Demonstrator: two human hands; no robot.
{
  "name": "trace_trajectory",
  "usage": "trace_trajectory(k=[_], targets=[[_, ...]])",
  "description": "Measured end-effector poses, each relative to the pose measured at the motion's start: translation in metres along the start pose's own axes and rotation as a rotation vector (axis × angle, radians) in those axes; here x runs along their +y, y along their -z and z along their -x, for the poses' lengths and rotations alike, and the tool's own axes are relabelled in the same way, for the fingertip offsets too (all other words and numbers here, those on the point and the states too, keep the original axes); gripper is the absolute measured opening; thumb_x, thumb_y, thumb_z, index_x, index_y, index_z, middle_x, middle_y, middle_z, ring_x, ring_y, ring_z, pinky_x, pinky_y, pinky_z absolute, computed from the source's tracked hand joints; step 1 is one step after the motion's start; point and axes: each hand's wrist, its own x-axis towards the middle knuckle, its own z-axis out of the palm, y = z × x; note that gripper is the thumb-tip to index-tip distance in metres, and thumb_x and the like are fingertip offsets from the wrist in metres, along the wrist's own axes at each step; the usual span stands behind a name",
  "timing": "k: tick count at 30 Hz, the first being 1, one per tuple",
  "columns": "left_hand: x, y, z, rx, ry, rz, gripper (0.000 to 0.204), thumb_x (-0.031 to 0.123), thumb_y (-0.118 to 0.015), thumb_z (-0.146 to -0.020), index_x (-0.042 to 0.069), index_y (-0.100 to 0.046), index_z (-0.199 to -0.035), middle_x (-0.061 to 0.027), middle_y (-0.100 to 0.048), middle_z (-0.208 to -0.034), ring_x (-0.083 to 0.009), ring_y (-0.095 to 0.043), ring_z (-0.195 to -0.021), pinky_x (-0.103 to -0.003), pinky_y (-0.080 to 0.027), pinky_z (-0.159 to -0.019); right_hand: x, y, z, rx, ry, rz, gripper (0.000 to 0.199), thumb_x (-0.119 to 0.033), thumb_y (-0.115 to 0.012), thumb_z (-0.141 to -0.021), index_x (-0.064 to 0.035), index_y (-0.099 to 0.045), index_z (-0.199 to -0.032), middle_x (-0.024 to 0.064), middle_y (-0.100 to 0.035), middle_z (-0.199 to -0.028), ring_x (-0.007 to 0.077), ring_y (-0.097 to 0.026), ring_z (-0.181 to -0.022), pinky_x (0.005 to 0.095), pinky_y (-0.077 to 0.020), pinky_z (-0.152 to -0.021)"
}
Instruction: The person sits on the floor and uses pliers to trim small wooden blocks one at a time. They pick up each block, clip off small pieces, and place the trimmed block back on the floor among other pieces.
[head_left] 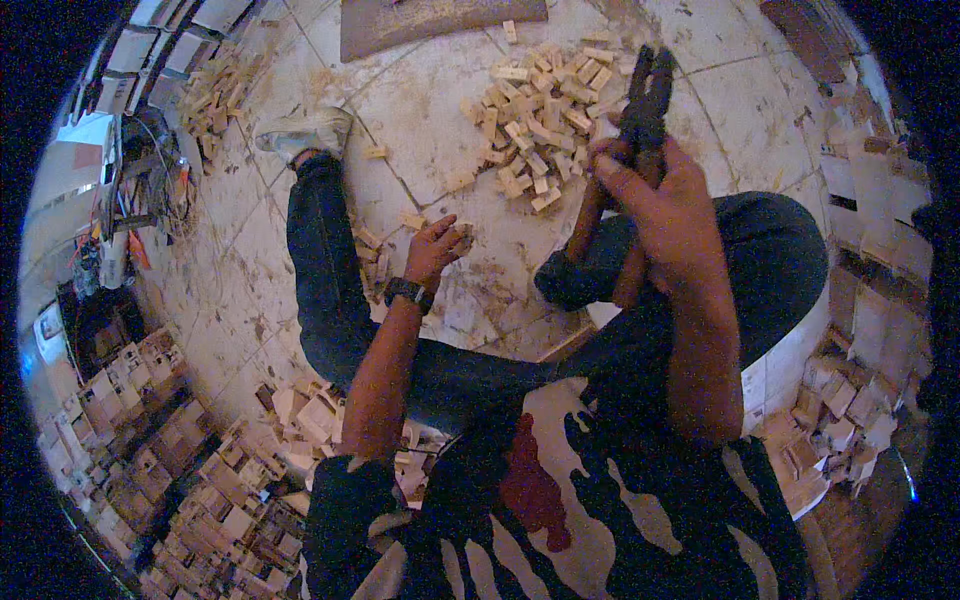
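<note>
My right hand (670, 200) is closed around a dark plier-like tool (647, 95), raised over my folded right leg. Its two black ends lie close together and point away from me. Lower, to the left of my hand, brownish bars run down; I cannot tell whether they belong to the tool. My left hand (437, 248), with a dark watch on the wrist, hovers low over the floor. Its fingers are curled together, and what they hold, if anything, is too small to name. Beside it lies a small wooden block (411, 219). Beyond, a heap of small wooden blocks (540, 120) covers the tiles.
A brown board (440, 25) lies at the far edge. More small blocks (215, 100) are heaped at the far left. Stacked wooden pieces (150, 430) fill the near left, and others (845, 415) the right. My shoe (305, 132) rests on the dusty tiled floor (230, 290).
</note>
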Motion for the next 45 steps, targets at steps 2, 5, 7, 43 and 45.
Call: trace_trajectory(k=[2,5,7,43,45], targets=[[0.026,-0.007,0.009,-0.007,-0.005,0.359,0.051,0.026,-0.06,-0.087,-0.004,-0.046,-0.126,-0.0091,-0.062,-0.101,-0.0198,-0.063,-0.084,-0.032,-0.052,-0.074,0.005,-0.007,0.0,-0.038,-0.017,0.078,0.037,-0.013,-0.064,-0.083,-0.0005,-0.052,-0.115,0.0057,-0.061,-0.093,0.0157,-0.058,-0.085,0.0306,-0.0482,-0.075],[0.063,-0.009,0.025,-0.084,0.044,0.805,0.048,0.025,-0.053,-0.092,-0.004,-0.042,-0.129,-0.0077,-0.06,-0.099,-0.0179,-0.059,-0.085,-0.029,-0.049,-0.073,0.011,-0.013,0.003,-0.155,-0.117,0.135,0.028,-0.014,-0.064,-0.082,-0.0012,-0.053,-0.104,0.0062,-0.059,-0.084,0.0147,-0.057,-0.074,0.0307,-0.0477,-0.067],[0.082,-0.009,0.036,-0.212,-0.032,1.081,0.048,0.027,-0.05,-0.094,-0.004,-0.04,-0.13,-0.007,-0.058,-0.097,-0.0165,-0.056,-0.085,-0.027,-0.047,-0.073,0.018,-0.022,0.005,-0.235,-0.152,0.276,0.026,-0.015,-0.064,-0.082,-0.0012,-0.052,-0.102,0.0067,-0.059,-0.082,0.0145,-0.056,-0.071,0.0309,-0.0473,-0.065],[0.117,-0.001,0.099,-0.075,-0.233,0.604,0.049,0.038,-0.051,-0.093,-0.003,-0.051,-0.121,-0.0026,-0.058,-0.099,-0.0114,-0.055,-0.089,-0.023,-0.045,-0.073,0.03,-0.072,0.035,-0.806,-0.081,0.386,0.039,-0.02,-0.061,-0.084,-0.0011,-0.047,-0.115,0.0102,-0.058,-0.087,0.0207,-0.056,-0.08,0.0358,-0.0467,-0.072],[0.115,-0.004,0.096,-0.129,-0.246,0.771,0.049,0.04,-0.049,-0.093,-0.002,-0.052,-0.118,-0.0034,-0.058,-0.097,-0.011,-0.055,-0.086,-0.023,-0.045,-0.07,0.033,-0.072,0.036,-0.797,-0.08,0.402,0.041,-0.02,-0.061,-0.083,-0.0009,-0.046,-0.117,0.0118,-0.058,-0.088,0.0231,-0.057,-0.084,0.0369,-0.0465,-0.074]])
